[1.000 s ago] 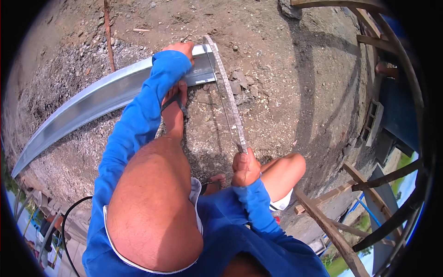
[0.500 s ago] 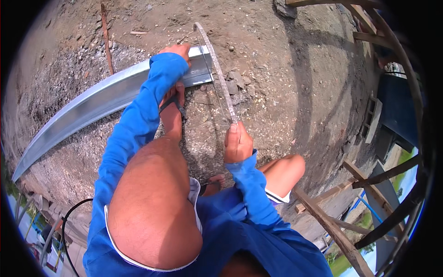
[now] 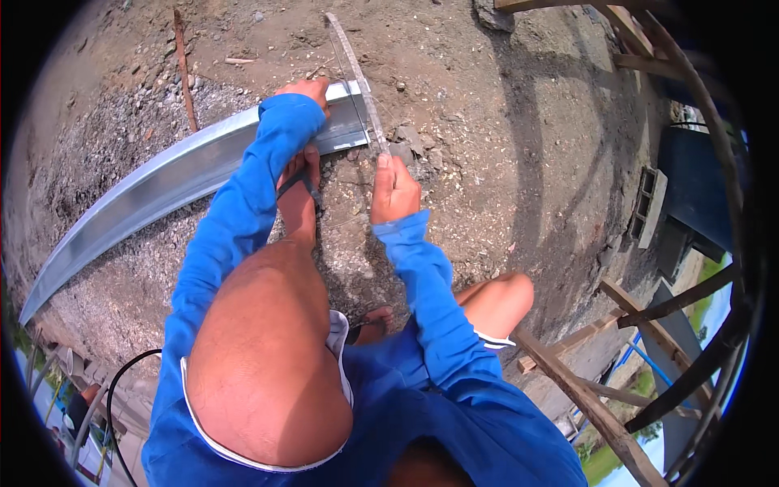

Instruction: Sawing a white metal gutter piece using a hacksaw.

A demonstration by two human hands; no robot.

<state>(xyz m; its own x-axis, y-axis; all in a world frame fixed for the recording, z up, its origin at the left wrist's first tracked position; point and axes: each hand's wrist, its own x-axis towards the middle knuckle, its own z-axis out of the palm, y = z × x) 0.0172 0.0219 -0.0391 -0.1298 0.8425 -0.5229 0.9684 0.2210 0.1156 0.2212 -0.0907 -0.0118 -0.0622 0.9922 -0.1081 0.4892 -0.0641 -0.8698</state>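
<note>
A long, shiny metal channel (image 3: 213,154) lies on the ground, running from the lower left to its cut-off-looking end near the top middle. My left hand (image 3: 307,91) grips its far edge close to that end, the fingers partly hidden beyond it. In my right hand (image 3: 395,188), the fingers are wrapped around the near end of a hacksaw (image 3: 357,73) with a thin, worn, bowed frame. Its blade crosses the channel just right of my left hand. My left foot (image 3: 300,187), in a dark flip-flop, is up against the channel's near side.
A rusty rod (image 3: 185,73) lies beyond the channel on gravelly soil. Stone pieces (image 3: 408,138) sit near the channel's end. On the right stand a hollow concrete block (image 3: 649,207) and rough wooden poles (image 3: 592,406). A black cable (image 3: 114,390) curves at the lower left.
My right hand has pushed the hacksaw forward and slightly left, so its handle end is now close to the channel. My left hand keeps its hold on the channel.
</note>
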